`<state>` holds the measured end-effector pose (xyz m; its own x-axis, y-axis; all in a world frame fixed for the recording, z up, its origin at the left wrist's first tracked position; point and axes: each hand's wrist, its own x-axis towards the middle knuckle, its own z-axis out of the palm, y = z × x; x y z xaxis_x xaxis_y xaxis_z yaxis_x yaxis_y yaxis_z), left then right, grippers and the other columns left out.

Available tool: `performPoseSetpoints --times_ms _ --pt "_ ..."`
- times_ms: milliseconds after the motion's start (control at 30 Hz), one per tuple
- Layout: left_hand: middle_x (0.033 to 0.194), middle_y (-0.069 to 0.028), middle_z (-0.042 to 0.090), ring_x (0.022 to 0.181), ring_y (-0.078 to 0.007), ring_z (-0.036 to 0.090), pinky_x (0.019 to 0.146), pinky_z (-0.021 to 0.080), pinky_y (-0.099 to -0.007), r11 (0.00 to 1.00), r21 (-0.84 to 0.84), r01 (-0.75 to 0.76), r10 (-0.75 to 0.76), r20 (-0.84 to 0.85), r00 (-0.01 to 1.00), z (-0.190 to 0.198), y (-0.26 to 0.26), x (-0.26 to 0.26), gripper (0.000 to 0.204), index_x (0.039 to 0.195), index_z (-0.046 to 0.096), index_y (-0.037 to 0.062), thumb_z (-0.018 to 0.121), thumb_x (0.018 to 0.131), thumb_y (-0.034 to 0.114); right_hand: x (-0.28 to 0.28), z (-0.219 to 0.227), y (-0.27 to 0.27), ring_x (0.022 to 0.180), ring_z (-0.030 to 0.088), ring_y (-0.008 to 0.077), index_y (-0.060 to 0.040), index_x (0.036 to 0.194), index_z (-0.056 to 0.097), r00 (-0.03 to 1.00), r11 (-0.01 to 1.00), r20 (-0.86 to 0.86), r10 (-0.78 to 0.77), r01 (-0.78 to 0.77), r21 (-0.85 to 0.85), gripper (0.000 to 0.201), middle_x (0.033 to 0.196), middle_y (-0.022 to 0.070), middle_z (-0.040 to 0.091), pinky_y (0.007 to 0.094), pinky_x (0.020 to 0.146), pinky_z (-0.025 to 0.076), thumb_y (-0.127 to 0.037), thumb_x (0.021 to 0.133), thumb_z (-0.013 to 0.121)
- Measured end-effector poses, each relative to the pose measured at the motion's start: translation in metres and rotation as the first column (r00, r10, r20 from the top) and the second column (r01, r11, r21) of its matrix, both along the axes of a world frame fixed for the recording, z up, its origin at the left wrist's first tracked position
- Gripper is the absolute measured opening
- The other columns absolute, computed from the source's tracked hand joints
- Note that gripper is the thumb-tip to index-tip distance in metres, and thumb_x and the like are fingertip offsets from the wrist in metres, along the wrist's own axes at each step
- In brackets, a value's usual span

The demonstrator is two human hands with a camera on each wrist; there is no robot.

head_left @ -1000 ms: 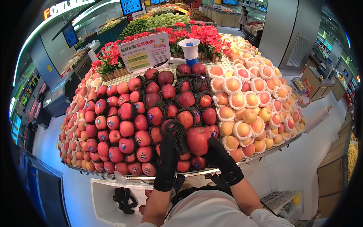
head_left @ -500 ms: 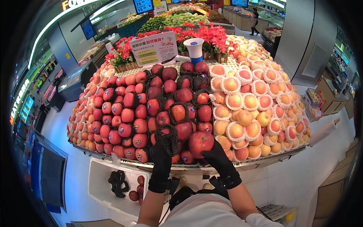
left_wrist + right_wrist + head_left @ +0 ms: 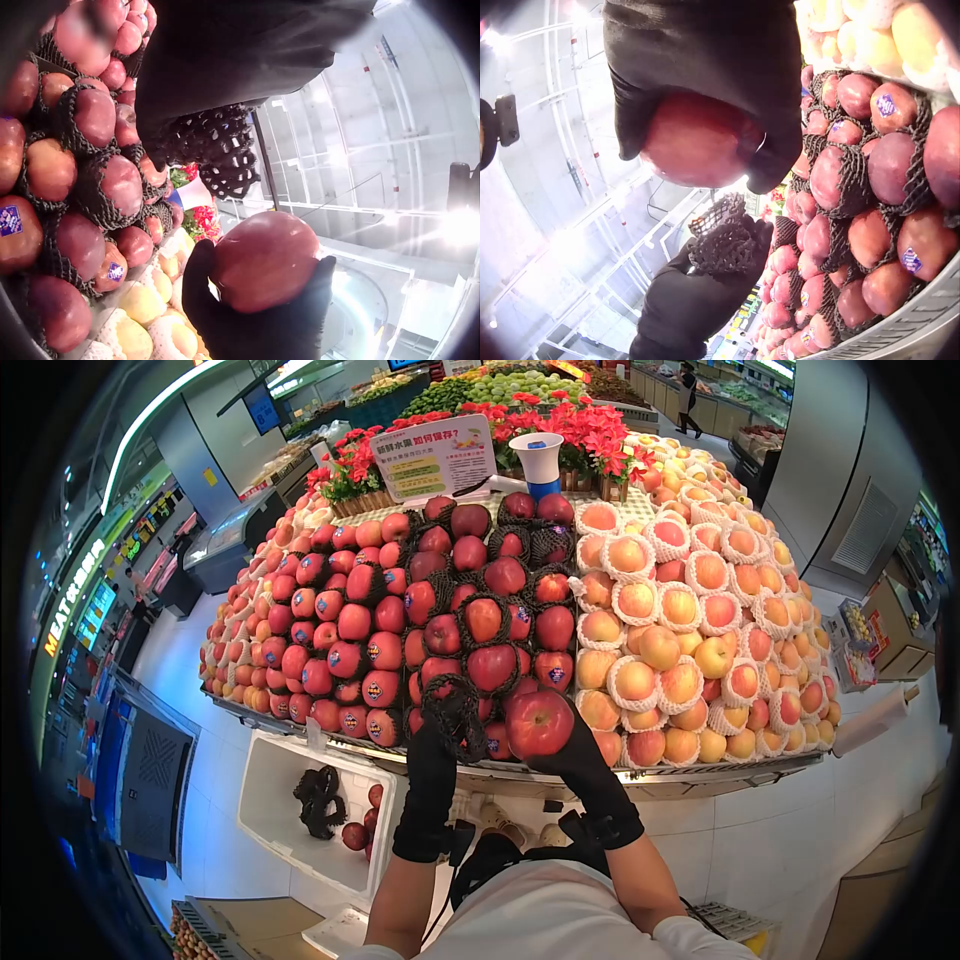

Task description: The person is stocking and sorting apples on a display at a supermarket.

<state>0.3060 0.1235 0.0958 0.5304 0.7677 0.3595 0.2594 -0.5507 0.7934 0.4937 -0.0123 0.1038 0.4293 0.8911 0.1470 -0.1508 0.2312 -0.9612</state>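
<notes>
In the head view my gloved right hand (image 3: 580, 755) grips a large bare red apple (image 3: 540, 722) above the front edge of the display. The right wrist view shows its fingers and thumb on either side of the apple (image 3: 701, 146). Just to the left, my gloved left hand (image 3: 430, 768) holds a black foam net sleeve (image 3: 460, 712), which looks loose and has no fruit in it. In the left wrist view this net (image 3: 225, 154) hangs by the left hand (image 3: 225, 64), apart from the apple (image 3: 266, 262).
Red apples (image 3: 352, 622), many in black nets, are stacked ahead. Peach-like fruits (image 3: 680, 605) in white nets fill the right side. Behind stand a sign (image 3: 435, 455), a megaphone (image 3: 540, 460) and red flowers (image 3: 600, 440). Below left, a white crate (image 3: 265, 780) holds black nets (image 3: 320, 800) and several apples (image 3: 355, 835).
Both hands, with the apple and the net, have drawn back toward the display's front edge. The head view has shifted, so more of the white crate shows.
</notes>
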Motion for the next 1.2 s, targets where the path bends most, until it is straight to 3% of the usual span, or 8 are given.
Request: performPoseSetpoints --times_ms 167,367,567,667,767,1000,1133,1200 --pt "0.123 -0.0056 0.059 0.108 -0.0152 0.057 0.092 0.049 -0.0306 0.938 -0.321 0.132 -0.048 0.256 0.965 -0.009 -0.005 -0.014 0.033 0.131 0.053 0.0013 0.044 0.101 0.012 -0.010 -0.001 0.003 0.123 0.051 0.0201 -0.0065 0.141 0.038 0.994 0.995 0.053 0.096 -0.094 -0.041 0.099 0.133 0.0076 0.051 0.0373 0.105 0.042 -0.011 0.057 0.089" --pt "0.123 -0.0061 0.059 0.108 -0.0139 0.057 0.090 0.049 -0.0287 0.849 -0.494 0.189 0.036 0.411 0.911 -0.018 -0.008 -0.035 0.035 0.133 0.051 0.0006 0.043 0.103 0.017 -0.021 -0.012 0.007 0.118 0.053 0.0187 -0.0069 0.138 0.042 0.991 0.988 0.010 0.137 -0.136 -0.068 0.093 0.128 0.0066 0.055 0.0364 0.102 0.044 -0.008 0.057 0.086" --pt "0.116 -0.0042 0.063 0.101 -0.0138 0.060 0.087 0.050 -0.0284 0.797 -0.584 0.157 0.173 0.469 0.866 -0.008 -0.027 -0.054 0.049 0.129 0.055 0.0007 0.037 0.106 0.039 -0.031 -0.010 0.011 0.119 0.052 0.0189 -0.0071 0.139 0.041 0.982 0.978 0.000 0.188 -0.187 -0.093 0.093 0.129 0.0059 0.053 0.0369 0.102 0.044 -0.007 0.057 0.086" --pt "0.120 -0.0066 0.061 0.105 -0.0153 0.059 0.091 0.049 -0.0299 0.753 -0.633 0.180 0.204 0.485 0.850 -0.006 -0.031 -0.072 0.036 0.130 0.053 0.0002 0.042 0.102 0.020 -0.039 -0.014 0.014 0.122 0.050 0.0190 -0.0066 0.140 0.039 0.968 0.963 0.009 0.252 -0.250 -0.099 0.096 0.131 0.0065 0.052 0.0372 0.104 0.042 -0.010 0.058 0.087" --pt "0.118 -0.0049 0.062 0.104 -0.0145 0.060 0.091 0.048 -0.0293 0.735 -0.666 0.125 0.276 0.463 0.843 -0.011 -0.036 -0.086 0.048 0.131 0.055 0.0005 0.038 0.106 0.037 -0.052 -0.012 0.025 0.122 0.051 0.0189 -0.0066 0.140 0.039 0.954 0.953 0.038 0.298 -0.294 -0.077 0.095 0.131 0.0066 0.052 0.0371 0.104 0.042 -0.011 0.058 0.088" --pt "0.116 -0.0048 0.063 0.105 -0.0140 0.060 0.089 0.049 -0.0277 0.834 -0.548 -0.062 0.303 0.360 0.882 -0.033 -0.033 -0.130 0.037 0.129 0.058 0.0031 0.044 0.103 0.025 -0.085 -0.026 0.047 0.122 0.052 0.0192 -0.0058 0.139 0.041 0.898 0.892 -0.061 0.436 -0.440 -0.105 0.093 0.132 0.0067 0.052 0.0372 0.105 0.042 -0.014 0.058 0.088" --pt "0.115 -0.0056 0.064 0.102 -0.0122 0.062 0.065 0.050 -0.0238 0.745 -0.653 -0.136 0.368 0.232 0.900 -0.023 -0.038 -0.147 0.046 0.132 0.055 0.0015 0.045 0.102 0.035 -0.109 -0.028 0.058 0.124 0.051 0.0202 -0.0046 0.139 0.042 0.796 0.850 -0.344 0.497 -0.526 0.010 0.093 0.133 0.0077 0.053 0.0377 0.106 0.042 -0.019 0.060 0.088" --pt "0.117 -0.0053 0.064 0.100 -0.0105 0.060 0.076 0.049 -0.0251 0.735 -0.676 -0.057 0.361 0.319 0.876 -0.016 -0.038 -0.150 0.040 0.129 0.058 0.0013 0.048 0.101 0.028 -0.125 -0.041 0.070 0.124 0.051 0.0207 -0.0042 0.140 0.042 0.781 0.840 -0.335 0.527 -0.538 0.067 0.093 0.133 0.0084 0.053 0.0378 0.106 0.041 -0.021 0.060 0.087"
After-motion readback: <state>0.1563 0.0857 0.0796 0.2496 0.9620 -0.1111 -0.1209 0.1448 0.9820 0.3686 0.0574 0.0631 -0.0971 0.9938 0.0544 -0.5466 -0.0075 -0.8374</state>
